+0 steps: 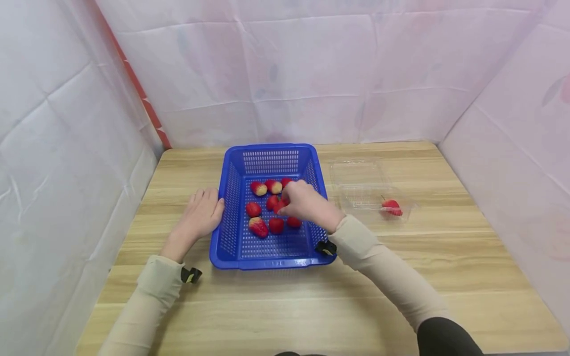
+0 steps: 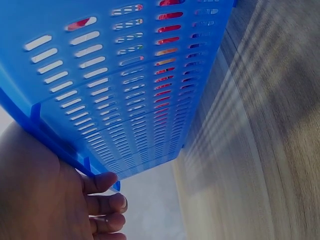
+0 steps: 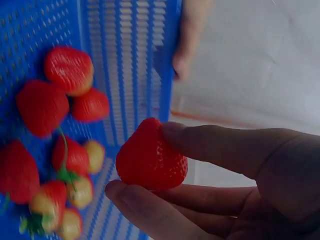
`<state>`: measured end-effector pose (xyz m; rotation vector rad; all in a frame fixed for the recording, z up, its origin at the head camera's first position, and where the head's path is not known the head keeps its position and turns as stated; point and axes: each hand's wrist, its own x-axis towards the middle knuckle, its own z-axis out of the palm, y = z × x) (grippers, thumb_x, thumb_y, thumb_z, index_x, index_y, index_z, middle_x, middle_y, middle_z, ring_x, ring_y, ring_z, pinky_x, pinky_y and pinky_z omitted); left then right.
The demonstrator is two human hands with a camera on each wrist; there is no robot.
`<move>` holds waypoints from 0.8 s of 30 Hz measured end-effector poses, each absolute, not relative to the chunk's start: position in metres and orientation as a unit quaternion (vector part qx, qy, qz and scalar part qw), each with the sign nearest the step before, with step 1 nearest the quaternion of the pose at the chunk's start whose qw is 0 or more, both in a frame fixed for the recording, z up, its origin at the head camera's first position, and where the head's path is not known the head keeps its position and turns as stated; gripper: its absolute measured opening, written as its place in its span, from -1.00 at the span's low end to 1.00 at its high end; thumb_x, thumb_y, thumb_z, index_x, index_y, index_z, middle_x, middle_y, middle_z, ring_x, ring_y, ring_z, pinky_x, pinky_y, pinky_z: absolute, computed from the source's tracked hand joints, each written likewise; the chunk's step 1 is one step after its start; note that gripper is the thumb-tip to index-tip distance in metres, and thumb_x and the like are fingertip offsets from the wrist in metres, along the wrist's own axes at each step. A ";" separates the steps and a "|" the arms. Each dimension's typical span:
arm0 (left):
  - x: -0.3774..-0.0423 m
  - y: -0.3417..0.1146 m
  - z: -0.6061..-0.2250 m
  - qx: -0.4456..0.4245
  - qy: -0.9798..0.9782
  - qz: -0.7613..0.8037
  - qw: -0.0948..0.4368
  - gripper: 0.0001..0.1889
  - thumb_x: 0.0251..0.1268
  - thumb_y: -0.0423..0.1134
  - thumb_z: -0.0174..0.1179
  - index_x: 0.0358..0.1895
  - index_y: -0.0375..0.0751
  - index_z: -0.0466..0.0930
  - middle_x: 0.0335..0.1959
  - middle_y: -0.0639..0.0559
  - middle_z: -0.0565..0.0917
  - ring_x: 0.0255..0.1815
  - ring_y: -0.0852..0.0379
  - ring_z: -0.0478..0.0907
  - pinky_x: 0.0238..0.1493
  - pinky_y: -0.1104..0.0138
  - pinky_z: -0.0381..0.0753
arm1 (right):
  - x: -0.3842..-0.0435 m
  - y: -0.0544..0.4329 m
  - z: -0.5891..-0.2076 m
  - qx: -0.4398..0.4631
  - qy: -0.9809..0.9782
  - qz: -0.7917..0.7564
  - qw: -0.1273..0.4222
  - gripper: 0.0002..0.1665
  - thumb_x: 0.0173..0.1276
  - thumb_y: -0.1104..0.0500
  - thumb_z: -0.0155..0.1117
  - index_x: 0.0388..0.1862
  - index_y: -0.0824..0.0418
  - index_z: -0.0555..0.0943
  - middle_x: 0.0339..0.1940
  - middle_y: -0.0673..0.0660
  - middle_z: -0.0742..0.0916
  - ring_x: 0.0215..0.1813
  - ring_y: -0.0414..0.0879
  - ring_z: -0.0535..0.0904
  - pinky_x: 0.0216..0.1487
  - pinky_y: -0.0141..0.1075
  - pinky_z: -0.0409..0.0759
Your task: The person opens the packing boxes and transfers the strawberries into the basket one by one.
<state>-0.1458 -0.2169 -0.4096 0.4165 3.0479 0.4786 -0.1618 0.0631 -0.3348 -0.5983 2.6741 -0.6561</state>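
Observation:
My right hand (image 1: 307,201) is over the blue plastic basket (image 1: 267,263), pinching a red strawberry (image 3: 151,159) between thumb and fingertips. In the right wrist view the held strawberry points upward and shows no green leaves. Below it, several red and yellowish strawberries (image 1: 258,227) lie scattered on the basket floor, some with green stems. My left hand (image 1: 202,213) rests against the outside of the basket's left rim, its thumb touching the edge. From the left wrist view the fingers (image 2: 106,204) extend just past the rim, and red fruit shows through the slots.
Right of the basket stands a clear plastic clamshell box (image 1: 356,198), lid raised, with one strawberry (image 1: 392,206) at its right end. The wooden table (image 1: 445,267) is enclosed by pale cloth (image 1: 285,74) at the back and sides.

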 end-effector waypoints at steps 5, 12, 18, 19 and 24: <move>-0.146 -0.217 -0.410 0.131 0.980 0.152 0.016 -0.65 0.58 -0.08 -0.33 -0.01 -0.31 0.31 -0.21 -0.15 0.39 -0.14 -0.13 0.26 -0.11 0.07 0.23 | -0.158 0.043 -0.342 -0.268 0.919 -0.212 0.196 -0.77 0.15 0.15 0.55 -0.44 0.26 0.67 -0.61 0.03 0.54 -0.50 -0.10 0.45 -0.46 -0.34 0.43; -0.146 -0.217 -0.409 0.131 0.979 0.155 0.019 -0.64 0.58 -0.08 -0.34 0.00 -0.31 0.31 -0.20 -0.15 0.38 -0.13 -0.12 0.26 -0.09 0.06 0.23 | -0.160 0.014 -0.351 -0.325 0.900 -0.168 0.238 -0.74 0.11 0.08 0.58 -0.38 0.21 0.71 -0.56 -0.03 0.65 -0.52 -0.17 0.56 -0.43 -0.38 0.57; -0.145 -0.218 -0.408 0.128 0.979 0.160 0.025 -0.64 0.58 -0.08 -0.33 0.02 -0.32 0.31 -0.18 -0.16 0.39 -0.10 -0.13 0.26 -0.05 0.05 0.23 | -0.154 -0.011 -0.360 -0.352 0.889 -0.109 0.272 -0.66 0.04 0.15 0.62 -0.26 0.22 0.67 -0.49 0.00 0.68 -0.47 -0.18 0.60 -0.41 -0.38 0.59; -0.145 -0.218 -0.408 0.129 0.978 0.160 0.024 -0.64 0.58 -0.08 -0.33 0.02 -0.32 0.31 -0.17 -0.16 0.39 -0.10 -0.13 0.26 -0.05 0.04 0.23 | -0.152 -0.014 -0.362 -0.354 0.886 -0.100 0.283 -0.63 0.04 0.16 0.63 -0.20 0.23 0.67 -0.47 0.01 0.69 -0.46 -0.18 0.60 -0.40 -0.38 0.60; -0.144 -0.217 -0.408 0.134 0.978 0.160 0.012 -0.67 0.57 -0.11 -0.30 -0.01 -0.32 0.32 -0.18 -0.18 0.40 -0.09 -0.16 0.28 -0.04 0.04 0.24 | -0.145 -0.023 -0.372 -0.349 0.878 -0.072 0.318 -0.46 0.02 0.19 0.64 0.01 0.20 0.66 -0.36 0.03 0.71 -0.37 -0.16 0.63 -0.25 -0.30 0.66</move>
